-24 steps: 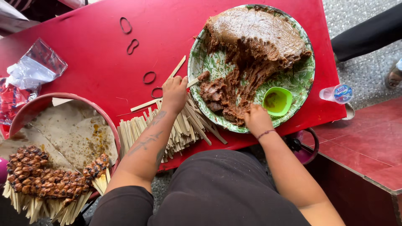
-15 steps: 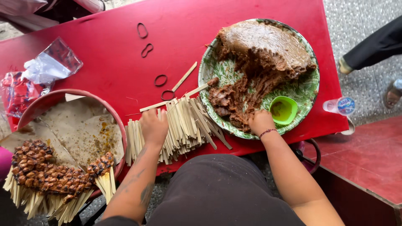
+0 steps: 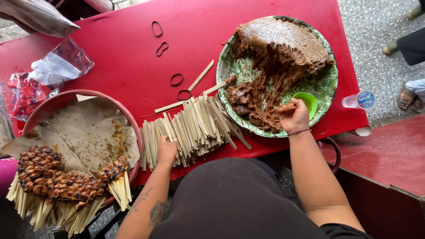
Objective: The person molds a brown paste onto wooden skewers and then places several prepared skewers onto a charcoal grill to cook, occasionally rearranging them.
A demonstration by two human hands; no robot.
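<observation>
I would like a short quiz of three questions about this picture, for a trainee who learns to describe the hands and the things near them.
1. True or false: the left hand rests on the pile of sticks.
2. What does the right hand hold? A) a rubber band B) a lump of brown meat paste C) a bottle
3. Fill in: the finished skewers lie in the red ____.

Key: 1 true. 2 B; the paste comes from the green patterned plate, beside the small green cup. 3 basin.
</observation>
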